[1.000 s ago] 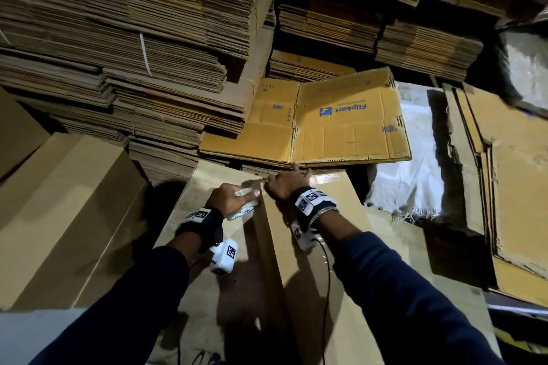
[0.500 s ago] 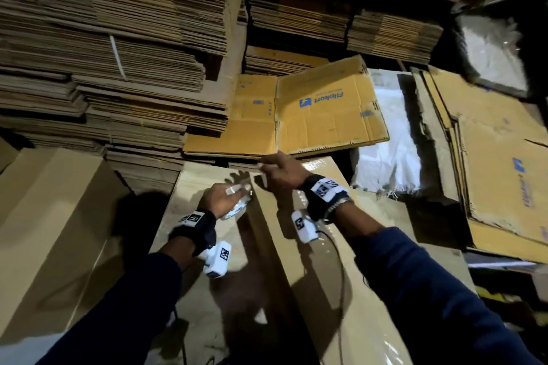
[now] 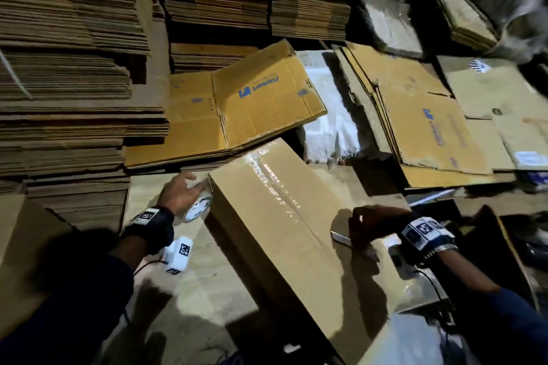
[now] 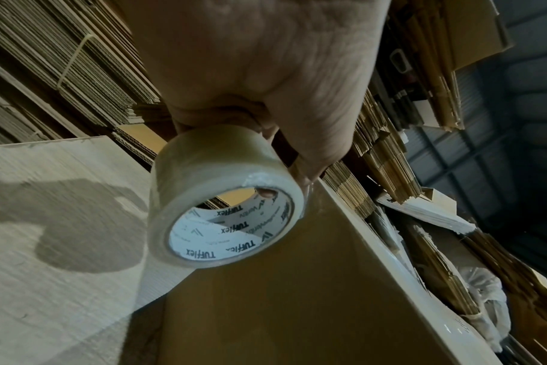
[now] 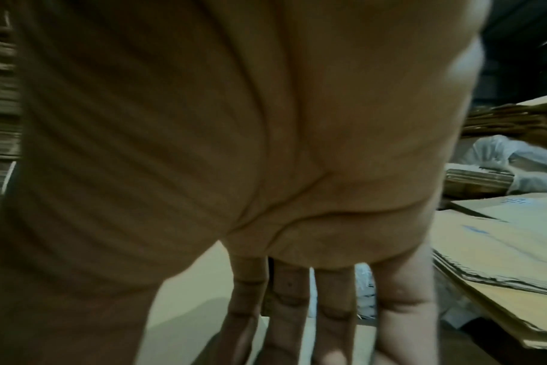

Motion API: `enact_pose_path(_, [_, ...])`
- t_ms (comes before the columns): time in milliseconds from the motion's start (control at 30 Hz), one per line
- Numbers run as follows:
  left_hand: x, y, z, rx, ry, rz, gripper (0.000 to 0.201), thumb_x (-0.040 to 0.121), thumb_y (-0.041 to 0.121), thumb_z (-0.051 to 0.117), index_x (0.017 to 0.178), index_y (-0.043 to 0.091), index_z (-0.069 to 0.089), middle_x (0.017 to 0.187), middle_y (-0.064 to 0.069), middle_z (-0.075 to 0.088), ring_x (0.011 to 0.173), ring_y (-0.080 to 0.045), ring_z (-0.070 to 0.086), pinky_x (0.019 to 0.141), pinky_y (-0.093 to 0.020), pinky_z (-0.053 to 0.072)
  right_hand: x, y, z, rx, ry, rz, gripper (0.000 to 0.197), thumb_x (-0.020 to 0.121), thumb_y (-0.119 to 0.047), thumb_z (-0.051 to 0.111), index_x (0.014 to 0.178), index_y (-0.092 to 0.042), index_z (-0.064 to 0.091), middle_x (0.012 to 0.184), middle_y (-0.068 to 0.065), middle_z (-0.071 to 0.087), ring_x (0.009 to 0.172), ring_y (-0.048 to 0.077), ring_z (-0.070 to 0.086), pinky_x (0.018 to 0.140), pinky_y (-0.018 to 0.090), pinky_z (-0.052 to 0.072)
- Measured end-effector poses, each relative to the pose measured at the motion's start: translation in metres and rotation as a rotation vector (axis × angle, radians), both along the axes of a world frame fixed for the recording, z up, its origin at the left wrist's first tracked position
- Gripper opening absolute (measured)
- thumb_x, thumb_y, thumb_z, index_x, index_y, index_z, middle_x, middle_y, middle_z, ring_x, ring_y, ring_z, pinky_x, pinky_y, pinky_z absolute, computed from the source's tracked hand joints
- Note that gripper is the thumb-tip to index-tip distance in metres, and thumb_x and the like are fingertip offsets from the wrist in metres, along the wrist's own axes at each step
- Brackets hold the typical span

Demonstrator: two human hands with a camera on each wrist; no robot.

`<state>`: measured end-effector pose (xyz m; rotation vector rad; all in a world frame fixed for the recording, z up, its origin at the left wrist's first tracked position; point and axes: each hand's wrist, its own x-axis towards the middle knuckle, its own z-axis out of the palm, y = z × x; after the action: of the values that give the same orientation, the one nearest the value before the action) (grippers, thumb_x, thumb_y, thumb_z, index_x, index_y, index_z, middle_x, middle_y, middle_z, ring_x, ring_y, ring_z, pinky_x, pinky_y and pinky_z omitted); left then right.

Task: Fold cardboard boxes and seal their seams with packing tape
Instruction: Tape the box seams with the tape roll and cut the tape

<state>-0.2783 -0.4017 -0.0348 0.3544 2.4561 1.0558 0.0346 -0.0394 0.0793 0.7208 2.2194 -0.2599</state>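
- One box (image 3: 284,234) lies folded up in front of the person, its long top seam covered by a shiny strip of clear tape (image 3: 275,187) from the far end toward the near end; I judge the top-seam run on this box done or nearly so.
- Nearest on that top face, the right hand (image 3: 373,228) rests flat on the cardboard; the right wrist view shows its fingers (image 5: 291,308) straight and spread, gripping nothing. A small pale object (image 3: 341,238) pokes out beside the hand; whether it is a blade or a tape scrap cannot be told.
- A little farther, at the far left corner of the box, the left hand (image 3: 181,194) grips the tape roll (image 4: 222,212), fingers curled over its outer face and one fingertip showing inside the core. The roll sits just beside the box's edge.
- Left to do, as a judgement: cut or tear the tape free if it is not already, press the ends down, and seal any other seams, which are hidden here.
- Farther back, flattened printed cartons (image 3: 249,104) and tall stacks of flat cardboard (image 3: 74,68) wait, so plenty of boxes are not yet folded.
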Motion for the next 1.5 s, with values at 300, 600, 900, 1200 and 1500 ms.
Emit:
enact_pose_path(300, [-0.025,-0.01,0.005,0.082,-0.168,-0.23,0.027,0.102,0.033,0.066,0.108,0.01,0.077,0.111,-0.012,0.075,0.098,-0.034,0.071,0.089,-0.041,0.055,-0.029,-0.029,0.025,-0.127,0.266,-0.012,0.01,0.09,-0.026,0.068,0.081,-0.029,0.067,0.076,0.003,0.071,0.07,0.026,0.071,0.06,0.038,0.056])
enact_pose_path(600, [-0.04,-0.02,0.013,0.008,-0.051,-0.328,0.027,0.095,0.039,0.069,0.096,0.015,0.081,0.104,0.0,0.077,0.101,-0.021,0.07,0.095,-0.037,0.051,-0.173,-0.194,0.001,-0.483,0.757,-0.169,0.015,0.106,-0.032,0.053,0.116,-0.02,0.054,0.095,0.014,0.076,0.071,0.027,0.075,0.06,0.037,0.06])
enact_pose_path(900, [-0.042,-0.024,0.023,-0.064,0.012,-0.343,0.023,0.1,0.03,0.067,0.099,0.011,0.08,0.105,-0.004,0.073,0.1,-0.021,0.066,0.08,-0.028,0.046,-0.192,-0.281,-0.053,-0.166,0.841,-0.032,0.021,0.1,-0.012,0.052,0.116,-0.009,0.04,0.099,0.019,0.07,0.086,0.039,0.067,0.064,0.038,0.045])
enact_pose_path(1200, [-0.038,-0.017,0.022,-0.061,0.031,-0.328,0.012,0.092,0.032,0.075,0.081,0.028,0.079,0.1,0.002,0.078,0.098,-0.02,0.07,0.09,-0.032,0.054,-0.199,-0.288,-0.055,0.003,0.792,0.093,0.036,0.097,-0.006,0.048,0.133,-0.009,0.044,0.104,0.02,0.068,0.094,0.043,0.065,0.065,0.042,0.041])
enact_pose_path(1500, [-0.038,-0.028,0.02,-0.154,0.124,-0.16,0.017,0.089,0.034,0.072,0.073,0.03,0.072,0.098,0.008,0.074,0.095,-0.021,0.069,0.08,-0.032,0.053,-0.194,-0.283,-0.042,-0.027,0.643,0.112,0.039,0.096,-0.012,0.059,0.135,-0.005,0.053,0.111,0.02,0.066,0.105,0.042,0.066,0.08,0.044,0.054])
